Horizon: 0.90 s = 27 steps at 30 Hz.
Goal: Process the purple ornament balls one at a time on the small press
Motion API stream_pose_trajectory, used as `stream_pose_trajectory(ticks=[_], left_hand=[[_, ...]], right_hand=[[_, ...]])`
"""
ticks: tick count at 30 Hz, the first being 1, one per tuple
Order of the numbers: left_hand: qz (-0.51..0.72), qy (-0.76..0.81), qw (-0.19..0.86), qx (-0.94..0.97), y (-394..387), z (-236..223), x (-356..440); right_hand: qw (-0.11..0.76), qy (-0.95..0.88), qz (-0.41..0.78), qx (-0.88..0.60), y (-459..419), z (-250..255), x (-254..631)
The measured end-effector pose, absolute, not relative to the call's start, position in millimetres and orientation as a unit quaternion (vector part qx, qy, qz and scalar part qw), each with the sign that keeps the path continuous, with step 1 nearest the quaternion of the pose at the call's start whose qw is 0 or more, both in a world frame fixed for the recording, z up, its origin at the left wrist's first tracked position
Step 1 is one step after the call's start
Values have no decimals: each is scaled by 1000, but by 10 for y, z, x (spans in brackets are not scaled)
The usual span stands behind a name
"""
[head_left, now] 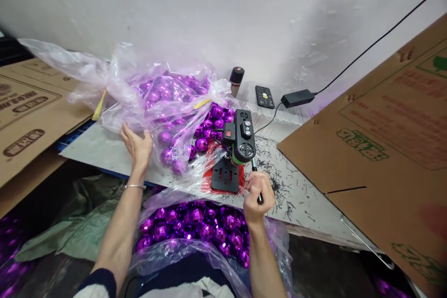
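Note:
My right hand (258, 195) is closed round the black-gripped lever (254, 165) of a small bench drill press (244, 136). The press has a black head with two vents, a red switch and a slotted black base plate (225, 176). My left hand (138, 146) lies with fingers stretched at the front edge of a clear plastic bag (118, 88), apparently touching it. Shiny purple faceted balls (201, 144) fill this bag and spill toward the press. Whether a ball sits under the drill is hidden by the head.
A second open bag (174, 244) of purple balls (206, 230) sits at my lap. Black shavings (275, 181) litter the board. Behind stand a spray can (236, 79), a phone (264, 97) and a power adapter (298, 98) with its cable. Cardboard boxes flank left (35, 111) and right (380, 139).

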State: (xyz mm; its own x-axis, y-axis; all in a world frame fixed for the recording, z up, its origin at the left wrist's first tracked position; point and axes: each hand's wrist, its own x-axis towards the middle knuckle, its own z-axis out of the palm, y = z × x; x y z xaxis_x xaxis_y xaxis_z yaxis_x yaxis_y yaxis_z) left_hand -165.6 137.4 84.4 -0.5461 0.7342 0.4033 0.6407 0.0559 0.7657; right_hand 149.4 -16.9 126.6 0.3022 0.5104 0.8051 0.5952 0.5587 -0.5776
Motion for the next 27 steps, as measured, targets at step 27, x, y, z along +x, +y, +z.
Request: stream_pose_trajectory(ticks=[27], left_hand=[[548, 492, 547, 399, 709, 940, -600]], right_hand=[[654, -597, -34, -463, -168, 1317, 1483]])
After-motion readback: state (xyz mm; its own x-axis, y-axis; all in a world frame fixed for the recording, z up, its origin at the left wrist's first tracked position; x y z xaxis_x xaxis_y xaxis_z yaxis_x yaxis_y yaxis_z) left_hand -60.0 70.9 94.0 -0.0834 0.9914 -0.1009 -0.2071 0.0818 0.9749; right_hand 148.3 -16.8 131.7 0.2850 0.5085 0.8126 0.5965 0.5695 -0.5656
